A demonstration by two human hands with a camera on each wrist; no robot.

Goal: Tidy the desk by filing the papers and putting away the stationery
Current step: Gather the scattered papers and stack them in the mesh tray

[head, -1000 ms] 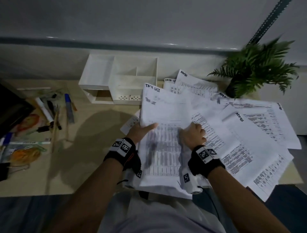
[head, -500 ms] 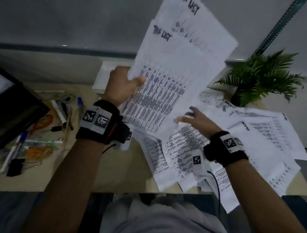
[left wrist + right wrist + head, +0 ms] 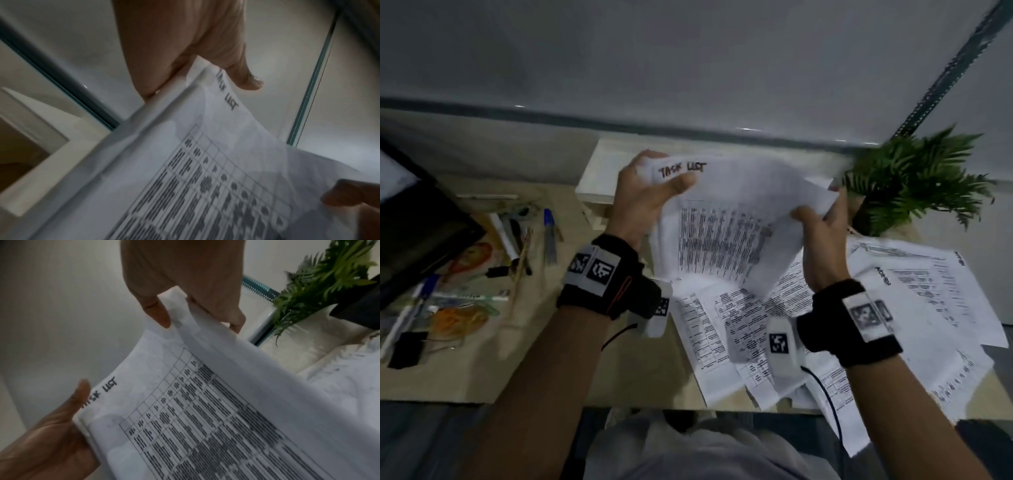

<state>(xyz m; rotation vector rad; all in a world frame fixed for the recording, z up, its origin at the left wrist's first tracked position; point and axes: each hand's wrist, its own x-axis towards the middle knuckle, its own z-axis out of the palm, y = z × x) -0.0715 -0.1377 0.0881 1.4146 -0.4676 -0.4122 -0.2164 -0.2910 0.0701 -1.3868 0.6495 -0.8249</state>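
Observation:
I hold a small stack of printed sheets headed "TASK LIST" up above the desk. My left hand grips its top left corner, thumb on the heading; the same stack fills the left wrist view under that hand. My right hand pinches the stack's right edge, and in the right wrist view its fingers clamp the sheets. More printed papers lie fanned over the right half of the desk. Pens and markers lie scattered at the left.
A white desk organiser stands at the back, mostly hidden behind the held sheets. A potted fern is at the back right. A dark laptop or folder sits at the far left, with clips and orange-tinted items near it.
The stack has come up off the desk in my left hand, then lowered and turned flatter. My right hand left the loose papers and took hold of the stack's right edge.

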